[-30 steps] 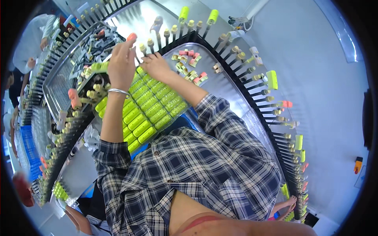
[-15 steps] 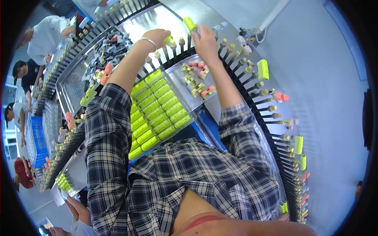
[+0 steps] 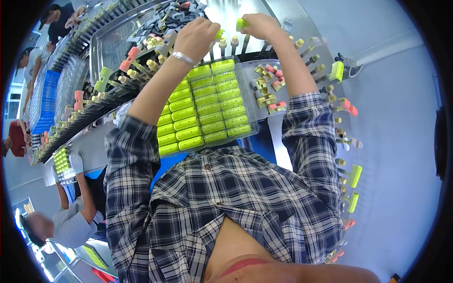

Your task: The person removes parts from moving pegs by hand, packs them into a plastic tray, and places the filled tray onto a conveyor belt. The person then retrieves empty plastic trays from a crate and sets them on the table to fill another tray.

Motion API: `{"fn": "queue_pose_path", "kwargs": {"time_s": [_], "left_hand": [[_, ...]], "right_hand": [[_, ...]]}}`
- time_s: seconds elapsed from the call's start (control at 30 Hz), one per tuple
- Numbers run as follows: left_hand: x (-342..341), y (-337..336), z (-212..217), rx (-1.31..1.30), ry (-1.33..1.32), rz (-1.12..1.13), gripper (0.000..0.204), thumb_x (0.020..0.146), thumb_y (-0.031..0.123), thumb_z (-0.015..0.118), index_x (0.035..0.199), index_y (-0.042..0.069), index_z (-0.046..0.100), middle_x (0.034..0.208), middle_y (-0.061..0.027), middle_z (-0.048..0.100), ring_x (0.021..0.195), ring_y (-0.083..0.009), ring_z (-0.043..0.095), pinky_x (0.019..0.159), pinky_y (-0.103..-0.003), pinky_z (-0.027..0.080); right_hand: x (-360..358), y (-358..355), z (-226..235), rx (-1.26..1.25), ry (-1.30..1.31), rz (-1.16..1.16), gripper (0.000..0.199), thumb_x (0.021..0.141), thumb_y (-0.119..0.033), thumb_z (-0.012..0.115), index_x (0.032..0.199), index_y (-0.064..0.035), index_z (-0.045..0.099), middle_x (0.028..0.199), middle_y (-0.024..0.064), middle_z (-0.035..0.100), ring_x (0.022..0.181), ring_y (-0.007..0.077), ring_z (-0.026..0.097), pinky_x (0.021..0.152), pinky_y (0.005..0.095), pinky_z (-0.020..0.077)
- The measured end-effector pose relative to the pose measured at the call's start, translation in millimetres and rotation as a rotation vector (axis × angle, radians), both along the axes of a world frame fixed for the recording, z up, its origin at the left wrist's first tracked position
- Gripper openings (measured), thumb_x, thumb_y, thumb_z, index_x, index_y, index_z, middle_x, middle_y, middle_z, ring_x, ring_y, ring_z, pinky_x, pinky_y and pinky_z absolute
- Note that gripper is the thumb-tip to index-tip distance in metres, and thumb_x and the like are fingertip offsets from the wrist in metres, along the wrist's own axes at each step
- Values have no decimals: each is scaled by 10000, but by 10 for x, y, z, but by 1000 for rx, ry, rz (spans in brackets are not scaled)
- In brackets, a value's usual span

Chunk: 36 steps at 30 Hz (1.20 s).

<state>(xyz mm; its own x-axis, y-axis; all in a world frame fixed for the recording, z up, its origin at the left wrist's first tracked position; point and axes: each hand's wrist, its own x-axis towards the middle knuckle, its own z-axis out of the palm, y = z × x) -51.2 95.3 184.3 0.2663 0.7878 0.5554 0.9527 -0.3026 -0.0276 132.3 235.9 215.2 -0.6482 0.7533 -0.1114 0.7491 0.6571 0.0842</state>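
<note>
Both arms reach forward over a curved row of black posts with pale yellow tips (image 3: 234, 41). My left hand (image 3: 196, 40) is closed, with a small yellow-green plastic casing (image 3: 219, 34) at its fingertips, mostly hidden by the fingers. To its right, my right hand (image 3: 262, 25) pinches another yellow-green casing (image 3: 241, 24) between thumb and fingers. A gap separates the two casings. Below the hands lies a clear plastic tray (image 3: 255, 128), filled with rows of yellow-green casings (image 3: 218, 100).
Small pink and cream clips (image 3: 269, 99) lie right of the tray. Grey and black parts (image 3: 172, 19) are heaped beyond my left hand, beside a metal tray (image 3: 111, 47). Posts curve down the right, some carrying yellow-green casings (image 3: 337, 71). A co-worker (image 3: 73, 221) sits at left, near a blue crate (image 3: 45, 96).
The whole view has shifted, bringing the tray further right. The right hand, earlier beside a casing standing above the posts, now pinches a casing. Both hands appear higher in view.
</note>
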Motion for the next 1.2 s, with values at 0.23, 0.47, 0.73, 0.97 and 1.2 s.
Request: {"fn": "queue_pose_path", "kwargs": {"time_s": [0.23,0.47,0.73,0.97,1.2], "left_hand": [[213,-641,-687,-337,-275,101,399,764,196,741,1122,124,579,1086,-72,556,1012,-267,598,780,-378,550],[41,-631,-1278,-331,-208,161,404,726,169,748,1101,132,601,1020,-49,593,1009,-259,586,769,-387,543],[79,-662,-1090,-442,-280,176,336,784,203,689,1109,133,639,1083,-61,629,1052,-275,590,840,-399,518],[290,-325,-680,-264,-391,42,264,844,195,663,1101,136,653,1030,-59,651,973,-283,614,799,-401,522],[522,944,-160,-102,-238,-260,471,817,35,632,1272,101,531,1293,-93,554,1178,-311,522,965,-399,467]], "right_hand": [[-224,-335,-218,192,144,189,297,780,-247,724,1025,-117,619,1021,58,661,1010,267,638,797,411,537],[-272,-979,-230,383,567,397,372,719,-231,764,1056,-145,630,946,12,662,956,207,628,790,344,530],[219,-869,-1555,177,433,410,302,810,-188,595,1106,-176,658,1123,20,663,1098,222,593,901,388,469],[246,-946,-1671,257,568,302,298,817,-130,557,1098,-134,655,1225,55,612,1208,263,525,1002,442,406],[813,-1008,-1391,208,753,59,320,814,-120,636,1133,-98,646,1243,71,605,1189,278,529,1006,423,403]]}}
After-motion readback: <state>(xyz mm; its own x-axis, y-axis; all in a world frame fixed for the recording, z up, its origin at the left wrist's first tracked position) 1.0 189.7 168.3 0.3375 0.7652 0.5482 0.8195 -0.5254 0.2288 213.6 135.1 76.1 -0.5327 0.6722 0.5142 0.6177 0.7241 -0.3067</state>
